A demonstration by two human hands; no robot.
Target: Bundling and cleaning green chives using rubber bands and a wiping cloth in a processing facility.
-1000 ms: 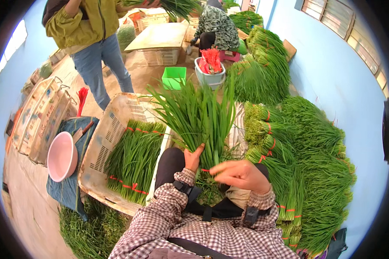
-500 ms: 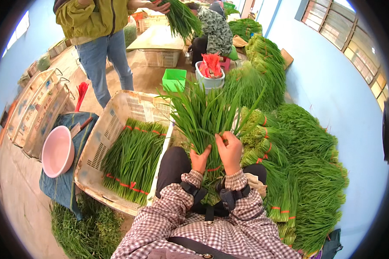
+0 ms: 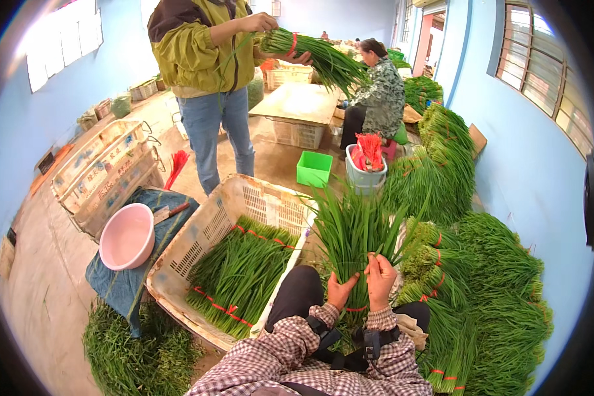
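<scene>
A leafy bundle of green chives (image 3: 348,228) stands upright between my knees, with a red tie (image 3: 356,309) round its lower part. My left hand (image 3: 342,291) wraps the bundle's left side just above that tie, its thumb pointing inward. On the right side, my right hand (image 3: 380,280) has thumb and fingertips pinched together at the leaves. Whether it grips a single blade or several is too small to tell. To my left, a worn white plastic crate (image 3: 171,285) holds tied chive bundles (image 3: 241,270) laid flat.
Piled chives (image 3: 501,290) line the right wall. Left of the crate, a pink basin (image 3: 127,236) and a knife (image 3: 171,212) rest on blue cloth (image 3: 115,280). Ahead are a green box (image 3: 314,169), a tub of red ties (image 3: 366,178), a standing person (image 3: 208,72) holding chives, and a seated person (image 3: 383,92).
My view has tilted up and turned left, so everything sits lower and further right. The standing person now holds their red-tied chives level in both hands. My hands stay on the bundle.
</scene>
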